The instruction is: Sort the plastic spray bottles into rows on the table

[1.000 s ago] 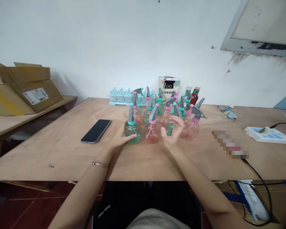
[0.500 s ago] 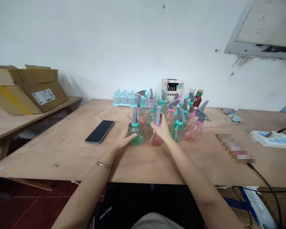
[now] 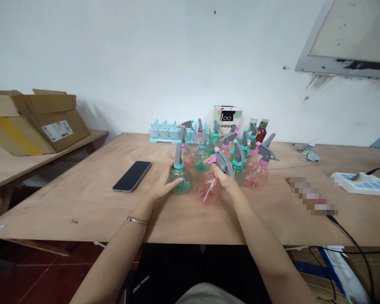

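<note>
My left hand [image 3: 162, 185] is closed around the left side of a clear green spray bottle [image 3: 185, 184] that stands upright, thumb across its front and fingers hidden behind. With my right hand [image 3: 226, 179] I grip a clear pink spray bottle [image 3: 208, 191] at its neck, under the grey trigger head. This bottle leans, its head toward the right, and I cannot tell whether its base touches the table. Behind both hands several more green and pink spray bottles stand close together, among them a pink one [image 3: 256, 174] at the right end and a green one [image 3: 201, 158] in the middle.
A black phone [image 3: 132, 176] lies left of the bottles on the wooden table [image 3: 91, 198]. Light-blue popsicle molds [image 3: 167, 131], a printed box [image 3: 227, 118] and a red sauce bottle [image 3: 261, 131] stand behind. To the right are a cabled phone [image 3: 312, 196] and a white power strip [image 3: 364, 184].
My right hand has drawn the pink spray bottle toward me, turning and tilting it so its head now points right. My left hand stays on the green bottle.
</note>
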`<action>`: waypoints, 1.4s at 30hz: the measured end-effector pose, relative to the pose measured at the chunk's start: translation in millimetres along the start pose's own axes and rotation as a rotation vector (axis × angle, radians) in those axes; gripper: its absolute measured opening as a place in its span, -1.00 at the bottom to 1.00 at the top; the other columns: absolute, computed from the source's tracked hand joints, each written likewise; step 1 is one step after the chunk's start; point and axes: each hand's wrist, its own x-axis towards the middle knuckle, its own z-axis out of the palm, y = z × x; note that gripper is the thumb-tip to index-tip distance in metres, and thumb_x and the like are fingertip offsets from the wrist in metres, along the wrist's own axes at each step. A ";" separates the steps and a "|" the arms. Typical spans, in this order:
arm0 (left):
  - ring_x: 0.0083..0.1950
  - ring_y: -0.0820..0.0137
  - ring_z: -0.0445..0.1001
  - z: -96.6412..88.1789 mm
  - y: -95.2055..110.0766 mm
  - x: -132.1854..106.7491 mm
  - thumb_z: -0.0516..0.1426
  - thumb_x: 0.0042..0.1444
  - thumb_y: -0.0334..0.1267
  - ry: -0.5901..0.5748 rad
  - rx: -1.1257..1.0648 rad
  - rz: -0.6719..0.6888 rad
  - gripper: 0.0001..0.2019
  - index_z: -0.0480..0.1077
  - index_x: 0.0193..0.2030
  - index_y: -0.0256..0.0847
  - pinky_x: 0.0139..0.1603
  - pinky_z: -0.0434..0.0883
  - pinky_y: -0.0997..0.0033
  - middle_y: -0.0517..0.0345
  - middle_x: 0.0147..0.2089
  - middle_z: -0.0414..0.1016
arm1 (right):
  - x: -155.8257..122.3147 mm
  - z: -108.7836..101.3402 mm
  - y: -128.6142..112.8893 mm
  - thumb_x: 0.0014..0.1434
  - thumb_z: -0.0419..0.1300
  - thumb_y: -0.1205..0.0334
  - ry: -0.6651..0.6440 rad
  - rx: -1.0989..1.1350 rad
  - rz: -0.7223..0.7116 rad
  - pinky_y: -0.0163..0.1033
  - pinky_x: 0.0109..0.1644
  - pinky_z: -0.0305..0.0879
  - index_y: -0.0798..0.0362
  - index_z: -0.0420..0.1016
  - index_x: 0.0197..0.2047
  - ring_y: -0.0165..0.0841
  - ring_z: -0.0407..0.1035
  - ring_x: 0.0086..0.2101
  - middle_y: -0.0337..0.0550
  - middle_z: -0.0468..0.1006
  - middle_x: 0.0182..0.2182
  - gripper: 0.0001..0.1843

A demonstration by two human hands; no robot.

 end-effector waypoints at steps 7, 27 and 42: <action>0.30 0.09 0.31 0.1 1.7 -0.8 0.16 0.20 0.05 0.005 0.029 -0.024 -0.38 0.17 0.34 -0.10 0.36 0.22 0.08 0.00 0.29 0.34 | -9.2 -6.4 -11.5 0.02 0.15 -0.05 -0.110 0.260 0.152 0.02 -0.08 0.43 -0.04 0.37 -0.40 -0.16 0.49 -0.29 -0.13 0.51 -0.47 -0.74; 0.27 0.08 0.33 -2.9 3.8 -0.4 0.11 0.22 0.04 -0.017 0.091 -0.020 -0.39 0.16 0.32 -0.20 0.31 0.26 0.08 -0.06 0.27 0.35 | -10.9 6.8 -15.5 0.01 0.24 0.07 -0.188 0.804 0.186 -0.09 -0.16 0.37 0.01 0.34 -0.49 -0.34 0.30 -0.49 -0.24 0.34 -0.59 -0.77; 0.27 0.06 0.33 -1.7 2.5 0.7 0.14 0.20 0.01 -0.007 0.073 -0.007 -0.40 0.20 0.32 -0.15 0.33 0.24 0.01 -0.04 0.27 0.36 | -10.1 4.5 -9.5 -0.06 0.20 0.11 -0.202 0.788 0.230 0.03 -0.05 0.42 0.00 0.34 -0.44 -0.18 0.46 -0.29 -0.15 0.45 -0.53 -0.83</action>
